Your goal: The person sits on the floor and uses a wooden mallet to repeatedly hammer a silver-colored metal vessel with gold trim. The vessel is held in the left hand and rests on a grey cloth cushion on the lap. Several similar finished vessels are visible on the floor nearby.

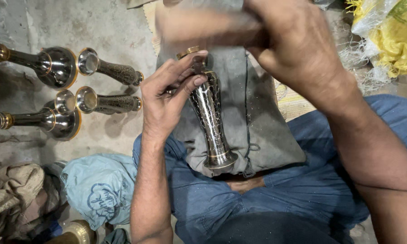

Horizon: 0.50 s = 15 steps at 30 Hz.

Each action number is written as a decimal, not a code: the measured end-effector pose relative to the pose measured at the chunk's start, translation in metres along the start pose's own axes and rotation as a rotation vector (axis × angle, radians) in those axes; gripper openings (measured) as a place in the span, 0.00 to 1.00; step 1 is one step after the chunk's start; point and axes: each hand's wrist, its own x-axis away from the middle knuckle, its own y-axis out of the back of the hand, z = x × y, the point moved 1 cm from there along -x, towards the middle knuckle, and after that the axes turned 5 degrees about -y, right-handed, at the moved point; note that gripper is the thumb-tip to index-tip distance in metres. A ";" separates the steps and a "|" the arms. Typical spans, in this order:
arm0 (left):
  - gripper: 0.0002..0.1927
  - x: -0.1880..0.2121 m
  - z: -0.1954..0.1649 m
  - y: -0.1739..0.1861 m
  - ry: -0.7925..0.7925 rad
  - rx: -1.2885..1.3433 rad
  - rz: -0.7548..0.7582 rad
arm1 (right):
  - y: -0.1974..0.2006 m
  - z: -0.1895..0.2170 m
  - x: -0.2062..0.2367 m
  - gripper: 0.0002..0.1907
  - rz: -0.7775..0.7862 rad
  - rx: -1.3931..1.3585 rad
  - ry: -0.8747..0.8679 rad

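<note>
My left hand (169, 92) grips the upper part of a dark, patterned metal vase (209, 115) with a brass rim, which lies on a grey cloth pad (257, 131) over my lap. The vase's flared base points toward my body. My right hand (289, 40) is above and to the right of the vase top, blurred, its fingers closed around a grey cloth (199, 25) that stretches left over the vase's mouth.
On the concrete floor at left lie two slim finished vases (108, 70) (106, 103) and two larger dark metal pieces (54, 65) (50, 121). A pale blue bag (99, 187) and beige rags (13, 190) sit lower left. Yellow sacking (393, 36) lies upper right.
</note>
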 end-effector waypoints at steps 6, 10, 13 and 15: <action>0.15 0.000 0.002 0.001 0.020 0.010 0.013 | 0.001 0.000 0.001 0.14 0.049 -0.005 -0.050; 0.15 0.001 0.003 0.003 -0.032 0.013 0.009 | 0.005 0.003 0.000 0.14 0.082 0.006 -0.036; 0.16 0.002 0.004 0.003 0.006 0.120 0.026 | 0.006 0.005 -0.001 0.15 0.082 -0.164 -0.056; 0.16 0.003 0.003 0.004 0.009 0.125 0.035 | 0.006 0.006 -0.001 0.16 0.097 -0.153 -0.061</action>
